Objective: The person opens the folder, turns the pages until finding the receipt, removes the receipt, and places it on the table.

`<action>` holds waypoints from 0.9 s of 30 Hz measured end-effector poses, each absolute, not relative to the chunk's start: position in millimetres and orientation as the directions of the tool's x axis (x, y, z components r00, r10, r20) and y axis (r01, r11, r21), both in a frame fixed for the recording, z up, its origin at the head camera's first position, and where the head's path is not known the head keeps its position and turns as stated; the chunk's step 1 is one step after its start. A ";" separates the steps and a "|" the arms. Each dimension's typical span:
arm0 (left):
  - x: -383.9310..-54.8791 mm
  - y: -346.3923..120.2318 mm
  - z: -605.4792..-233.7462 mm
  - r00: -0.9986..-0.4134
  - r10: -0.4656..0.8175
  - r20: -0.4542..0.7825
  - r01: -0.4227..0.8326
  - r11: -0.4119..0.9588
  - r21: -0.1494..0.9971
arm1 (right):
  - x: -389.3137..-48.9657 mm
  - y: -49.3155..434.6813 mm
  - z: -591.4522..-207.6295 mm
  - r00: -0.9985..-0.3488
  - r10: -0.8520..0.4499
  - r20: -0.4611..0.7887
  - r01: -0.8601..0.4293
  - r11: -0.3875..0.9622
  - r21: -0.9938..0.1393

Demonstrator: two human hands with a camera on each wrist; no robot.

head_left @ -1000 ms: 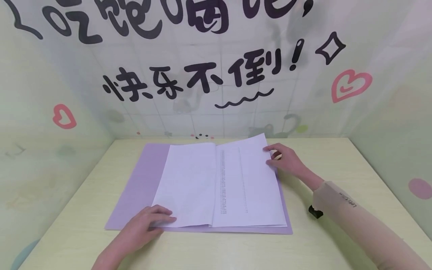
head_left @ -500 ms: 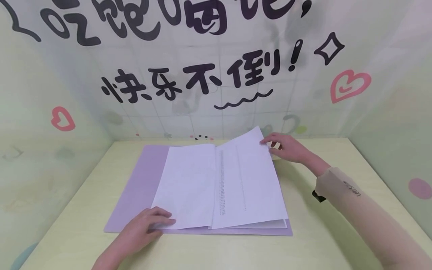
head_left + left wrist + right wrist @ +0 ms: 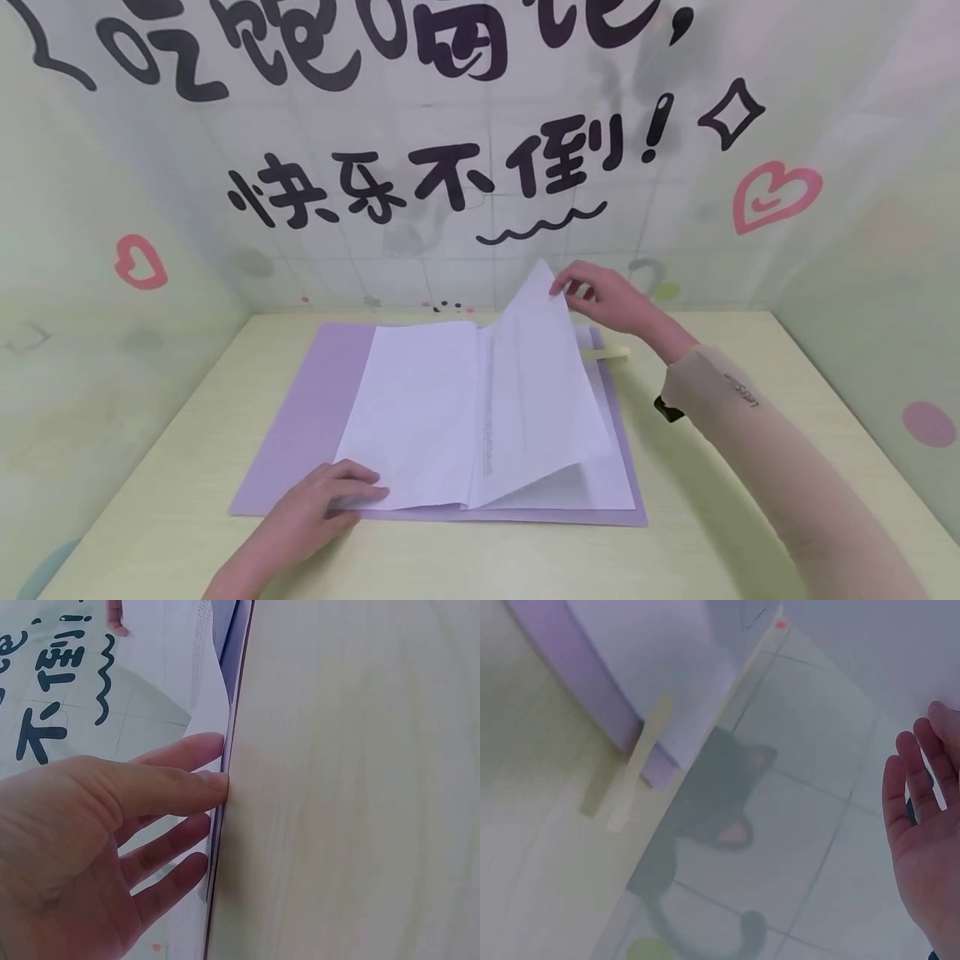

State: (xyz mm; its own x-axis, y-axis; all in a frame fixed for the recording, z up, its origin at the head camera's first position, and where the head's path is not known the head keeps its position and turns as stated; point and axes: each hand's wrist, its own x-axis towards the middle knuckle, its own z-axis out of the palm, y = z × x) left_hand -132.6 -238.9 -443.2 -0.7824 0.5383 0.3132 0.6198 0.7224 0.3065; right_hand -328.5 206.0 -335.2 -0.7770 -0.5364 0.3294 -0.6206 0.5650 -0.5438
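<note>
A purple folder (image 3: 318, 417) lies spread on the table with white sheets inside. My right hand (image 3: 611, 298) pinches the upper right part of a printed page (image 3: 532, 367), which stands lifted and bent toward the left. Beneath it shows another white sheet (image 3: 607, 492). My left hand (image 3: 322, 493) rests at the lower edge of the blank left page (image 3: 412, 408), fingers fairly straight; in the left wrist view its thumb (image 3: 199, 789) lies along the folder's edge. A pale yellow strip (image 3: 611, 354) sticks out past the folder's right side. The right wrist view cuts off part of the right hand (image 3: 930, 817).
The pale wooden table (image 3: 712, 500) surrounds the folder. A printed backdrop (image 3: 360, 267) with black characters and hearts rises directly behind the table, and similar side panels stand left and right.
My right hand has moved up and to the left, lifting the page higher and folding it over. The yellow strip and the sheet below have come into sight. My left hand stays put.
</note>
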 end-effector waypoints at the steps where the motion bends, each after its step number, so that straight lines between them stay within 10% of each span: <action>1: -132.6 -238.8 -443.3 -0.781 0.538 0.316 0.621 0.722 0.305 | -330.2 200.8 -332.8 -0.773 -0.536 0.339 -0.626 0.557 -0.546; 27: -130.7 -235.6 -436.1 -0.904 0.355 0.240 0.426 0.800 0.422 | -354.0 50.4 -320.4 -0.778 -0.434 0.453 -0.625 0.465 -0.628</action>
State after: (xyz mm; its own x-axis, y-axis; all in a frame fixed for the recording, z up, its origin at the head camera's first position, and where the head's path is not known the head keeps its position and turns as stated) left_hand -130.7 -235.6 -436.1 -0.9036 0.3549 0.2401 0.4264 0.8000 0.4222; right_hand -354.0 50.4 -320.4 -0.7785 -0.4342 0.4532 -0.6246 0.4645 -0.6278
